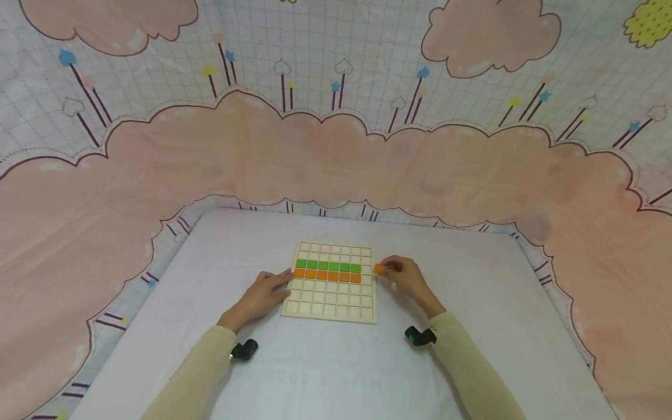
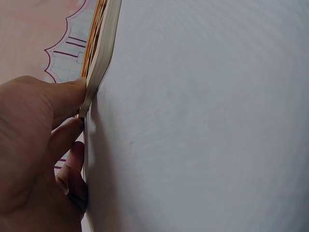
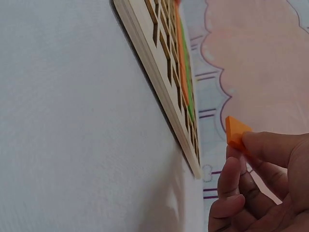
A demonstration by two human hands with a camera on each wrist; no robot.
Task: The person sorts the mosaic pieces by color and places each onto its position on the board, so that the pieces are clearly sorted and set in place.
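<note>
A pale wooden grid board lies flat on the white table. Across its middle run a row of green square tiles and, just nearer, a row of orange square tiles; both rows stop short of the right-hand column. My left hand rests at the board's left edge, thumb and fingertips touching it with fingers fairly straight. Just off the right edge, my right hand pinches a loose orange tile between thumb and fingers. The right wrist view shows that tile raised, one corner pointing outward.
The white table extends around the board on all sides. Behind it hangs a cloth printed with clouds. A black device sits at the left wrist, and a similar black device at the right.
</note>
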